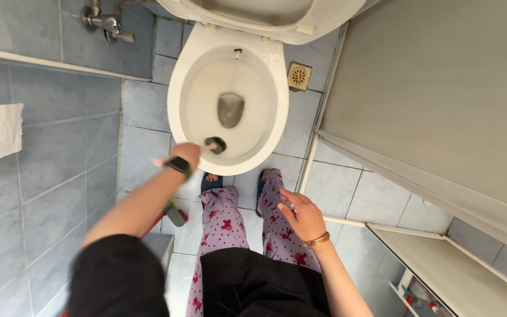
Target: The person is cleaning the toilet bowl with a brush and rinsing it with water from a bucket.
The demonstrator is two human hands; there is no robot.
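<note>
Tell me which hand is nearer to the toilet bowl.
Left. The left hand holds the toilet brush right over the toilet bowl front rim. The right hand rests on the thigh, well back from it.

Pretty tight little bathroom. The wall of pale blue-grey square tiles (54, 176) ran down the left, and the floor of matching light blue tiles (148, 105) had pale grout lines. A chrome water valve (104, 23) stuck out of the wall up top, with a white paper roll (4, 126) hanging at the left edge. A small square brass floor drain (298, 76) sat by the frosted grey shower door panel (435, 100). Down in the right corner was a white shelf unit (441, 270). Light was soft and even.
</note>
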